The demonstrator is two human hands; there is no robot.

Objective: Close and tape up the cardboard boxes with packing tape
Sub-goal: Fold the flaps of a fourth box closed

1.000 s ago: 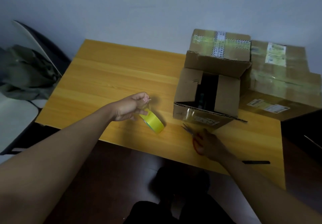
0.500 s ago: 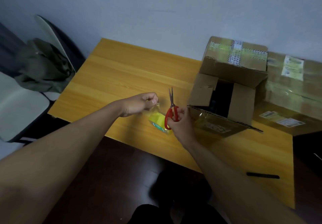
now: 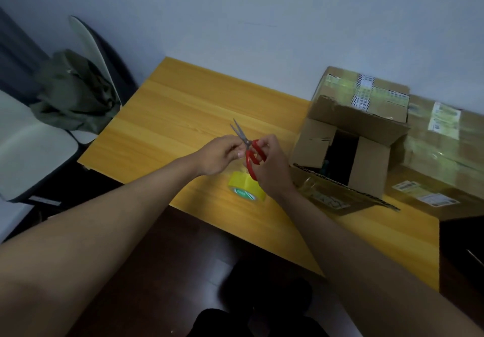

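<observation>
Evidently to cut a strip, the right hand point(image 3: 272, 163) grips the red scissors point(image 3: 250, 153), the left hand point(image 3: 220, 156) pinches something unclear above the tape roll point(image 3: 246, 188), left of the open box point(image 3: 343, 158).

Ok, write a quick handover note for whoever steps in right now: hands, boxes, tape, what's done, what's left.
Right hand grips the red scissors, blades up.
Left hand pinches something at the blades, probably the tape end; too faint to confirm.
Yellow tape roll lies on the table below the hands.
Open box untaped, flaps apart.
Boxes behind already taped.
Left: cut tape, close flaps, seal.
</observation>
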